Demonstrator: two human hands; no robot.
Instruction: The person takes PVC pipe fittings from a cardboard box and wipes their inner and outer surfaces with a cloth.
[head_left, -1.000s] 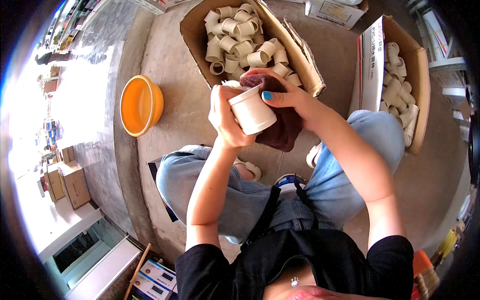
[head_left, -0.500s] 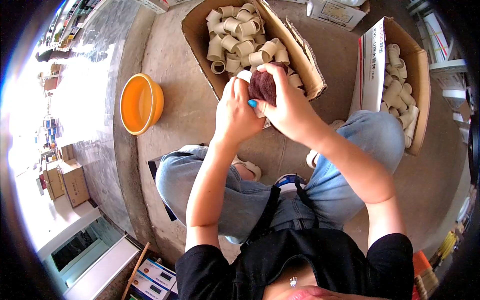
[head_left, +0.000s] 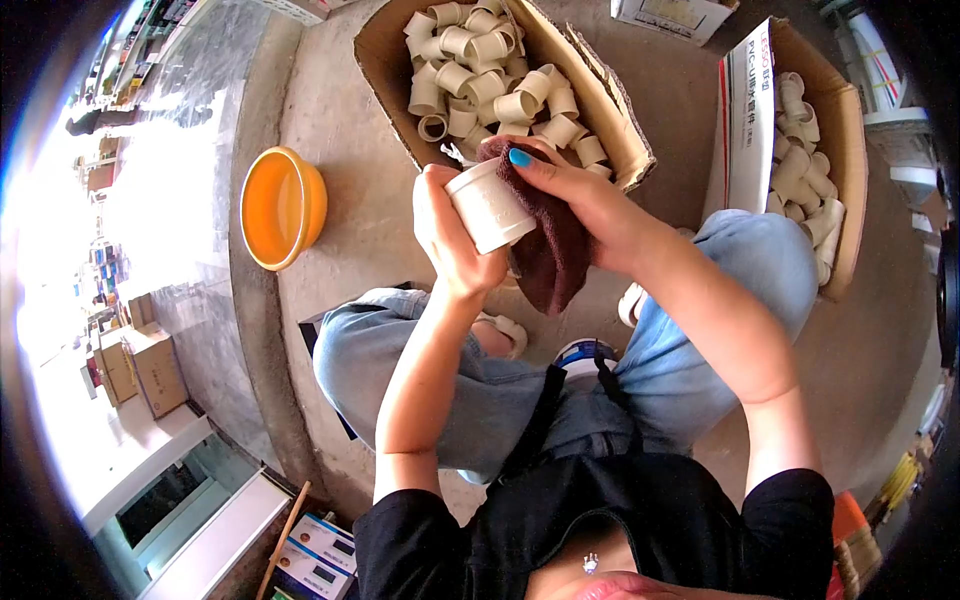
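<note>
My left hand (head_left: 452,240) is closed around the left side of a cream plastic pipe fitting (head_left: 490,208), held up before my knees. A dark brown cloth (head_left: 553,250) is gripped in my right hand (head_left: 570,190), its thumb with blue nail pressing on the fabric. The cloth lies against the fitting's right end and hangs down beside it. Just beyond my hands, a cardboard box (head_left: 632,165) holds many similar cream pipe fittings (head_left: 487,85).
An orange basin (head_left: 284,208) stands on the floor to the left. At the right, another carton (head_left: 745,130) with printed lettering contains more fittings (head_left: 800,165). A white box (head_left: 675,18) sits at the back. Boxed goods (head_left: 312,560) lie at the lower left.
The fitting has turned so its side wall now shows. The cloth has shifted to its right end and hangs loose, where it was bunched over the fitting before.
</note>
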